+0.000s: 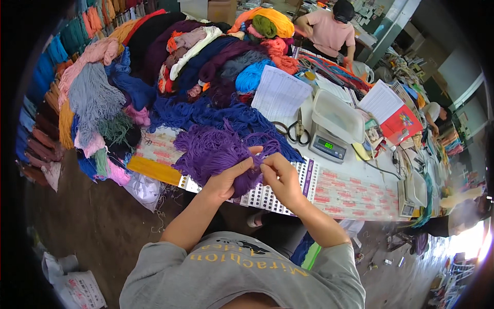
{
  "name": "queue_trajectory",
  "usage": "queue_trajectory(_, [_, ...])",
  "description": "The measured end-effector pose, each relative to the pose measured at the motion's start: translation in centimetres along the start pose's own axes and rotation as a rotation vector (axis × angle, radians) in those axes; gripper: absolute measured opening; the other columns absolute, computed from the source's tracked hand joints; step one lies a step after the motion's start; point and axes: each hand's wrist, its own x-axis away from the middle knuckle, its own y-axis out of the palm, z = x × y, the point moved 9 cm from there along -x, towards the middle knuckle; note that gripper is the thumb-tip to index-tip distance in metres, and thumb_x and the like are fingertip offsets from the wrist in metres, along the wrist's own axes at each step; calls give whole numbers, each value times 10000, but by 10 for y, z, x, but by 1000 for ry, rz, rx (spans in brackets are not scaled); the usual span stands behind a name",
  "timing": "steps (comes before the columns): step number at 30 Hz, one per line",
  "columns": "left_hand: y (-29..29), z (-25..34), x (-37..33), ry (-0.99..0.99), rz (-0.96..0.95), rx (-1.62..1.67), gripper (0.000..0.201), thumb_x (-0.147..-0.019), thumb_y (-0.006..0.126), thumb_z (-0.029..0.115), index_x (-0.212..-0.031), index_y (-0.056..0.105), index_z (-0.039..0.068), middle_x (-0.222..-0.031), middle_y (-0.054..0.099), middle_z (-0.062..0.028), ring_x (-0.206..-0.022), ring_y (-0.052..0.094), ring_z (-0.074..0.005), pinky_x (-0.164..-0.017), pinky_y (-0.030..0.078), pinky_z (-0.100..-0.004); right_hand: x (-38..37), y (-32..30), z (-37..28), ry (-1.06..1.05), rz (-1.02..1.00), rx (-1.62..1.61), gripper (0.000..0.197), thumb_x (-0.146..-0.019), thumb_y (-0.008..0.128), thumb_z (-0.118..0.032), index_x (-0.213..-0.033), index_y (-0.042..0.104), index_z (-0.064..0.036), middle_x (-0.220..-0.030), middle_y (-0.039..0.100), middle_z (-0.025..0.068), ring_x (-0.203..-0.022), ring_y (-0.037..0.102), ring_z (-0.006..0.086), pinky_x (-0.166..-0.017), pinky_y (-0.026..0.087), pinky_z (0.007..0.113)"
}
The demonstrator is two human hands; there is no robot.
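A loose bundle of purple yarn (211, 149) is held over the near edge of the table. My left hand (231, 177) is closed round its lower right part, thumb on top. At the right side of the bundle my right hand (280, 177) pinches purple strands between thumb and fingers. Under the yarn lies a white card with rows of dark holes (278, 198). Just beyond, dark blue yarn (206, 114) spreads over the table. To the right of it lie black-handled scissors (298, 131).
A digital scale (328, 148) with a clear plastic tub (338, 114) stands to the right, with a printed sheet (280, 92) beside it. Heaped yarn of many colours (216, 62) fills the far left. A co-worker in pink (329, 32) works across the table; others are farther right.
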Motion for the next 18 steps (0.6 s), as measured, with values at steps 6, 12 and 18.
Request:
queue_trajectory(6, [-6, 0, -7, -22, -81, 173, 386, -901, 481, 81, -1274, 417, 6, -749, 514, -32, -690, 512, -117, -779, 439, -268, 10, 12, 37, 483, 4, -893, 177, -938, 458, -188, -924, 516, -21, -749, 590, 54, -527, 542, 99, -486, 391, 208])
queue_trajectory(12, [-17, -9, -5, -256, -108, -295, 264, -909, 516, 197, -1068, 584, -4, -629, 464, 10, -493, 393, -71, -488, 331, -202, 23, 9, 32, 407, -258, -481, 211, -918, 515, -170, -824, 599, 0, -623, 505, 9, -515, 464, 74, -472, 360, 208])
queue_trajectory(18, [-123, 85, -26, -9, 45, 183, 285, -944, 457, 287, -767, 494, 67, -549, 324, 32, -390, 282, -54, -363, 231, -209, 57, -163, 115, 395, 470, -457, 163, -879, 561, -185, -832, 615, -38, -598, 493, -21, -463, 399, 51, -419, 292, 187])
